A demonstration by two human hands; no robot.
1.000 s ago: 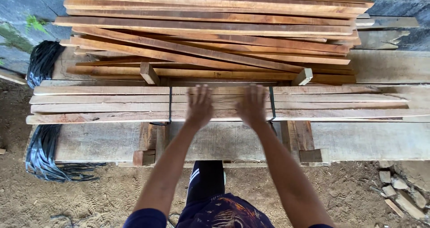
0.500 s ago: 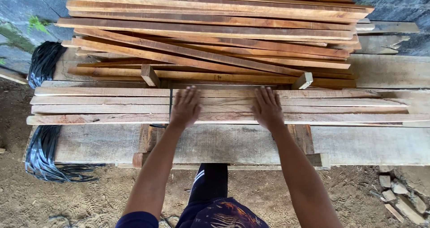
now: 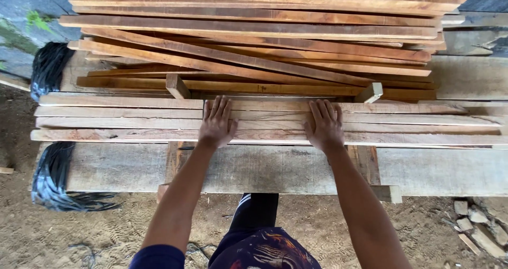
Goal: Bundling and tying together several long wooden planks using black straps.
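A flat layer of long pale wooden slats point(image 3: 106, 122) lies across a wide grey plank bench point(image 3: 275, 168). My left hand point(image 3: 216, 122) rests palm down on the slats, fingers spread. A short way to its right my right hand point(image 3: 325, 124) lies flat on the same slats, fingers apart. Neither hand grips anything. Behind the slats a tall loose stack of reddish-brown slats point(image 3: 254, 36) is piled, some lying askew. Two short wooden blocks point(image 3: 177, 86) stand upright at the back edge of the pale layer.
Bundles of black plastic strapping point(image 3: 48, 68) hang at the left end of the bench. Sandy ground point(image 3: 79, 232) lies below. Pale stones point(image 3: 476, 221) sit at the lower right. A grey stone wall point(image 3: 21, 31) rises behind at the left.
Both hands moved apart along the slats, left hand leftward and right hand rightward, then settled flat. The black straps seen around the slats earlier are now covered by the hands.
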